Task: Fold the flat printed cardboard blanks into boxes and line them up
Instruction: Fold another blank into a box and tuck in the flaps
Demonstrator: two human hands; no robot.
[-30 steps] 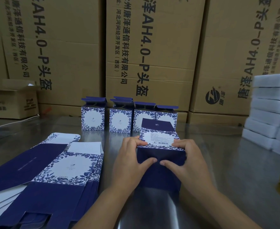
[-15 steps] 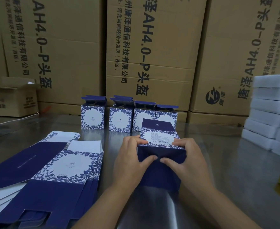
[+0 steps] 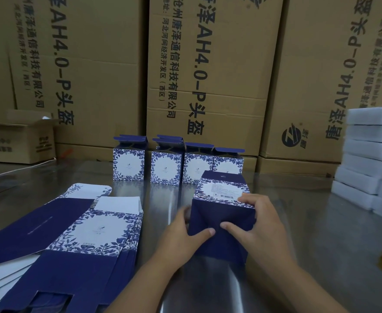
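The navy floral cardboard box (image 3: pixel 222 208), gripped by the left hand (image 3: pixel 181 236) and right hand (image 3: pixel 258 224), could be crushed if its flaps are overpressed.

matt printed cardboard box (image 3: pixel 222 219); brushed, reflective metal table (image 3: pixel 309 222); brown corrugated cartons (image 3: pixel 212 71); white blocks (image 3: pixel 366 154), perhaps foam.
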